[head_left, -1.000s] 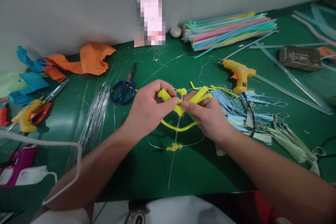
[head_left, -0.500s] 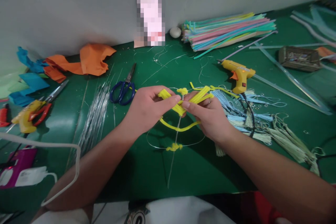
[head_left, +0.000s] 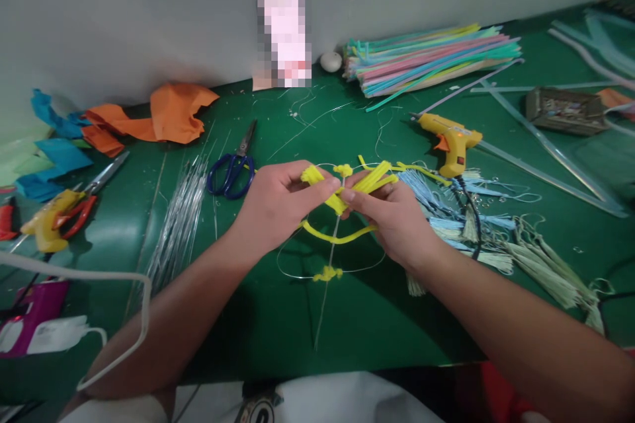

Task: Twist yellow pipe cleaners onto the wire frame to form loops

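Note:
Both hands pinch a bent bundle of yellow pipe cleaners (head_left: 373, 178) above the green table. My left hand (head_left: 288, 201) is closed on its left part, thumb and fingers pressed together. My right hand (head_left: 391, 215) grips the right part, its thumb tip close to my left thumb. One yellow strand curves below between the hands. A thin wire ring (head_left: 292, 275) hangs around and beneath, with a small yellow fuzzy flower (head_left: 327, 273) at its lower side and another yellow flower (head_left: 342, 170) near the top. A straight thin wire runs down through the middle.
Blue-handled scissors (head_left: 231, 172) and a bundle of thin wires (head_left: 181, 221) lie left. At right are a yellow glue gun (head_left: 451, 139), blue and pale tassels (head_left: 441, 211) and a small box (head_left: 565, 109). Coloured pipe cleaners (head_left: 431, 59) and a blurred-out phone (head_left: 285, 33) are behind.
The yellow piece and the wire ring have shifted very slightly up and left. Both hands keep the same grip.

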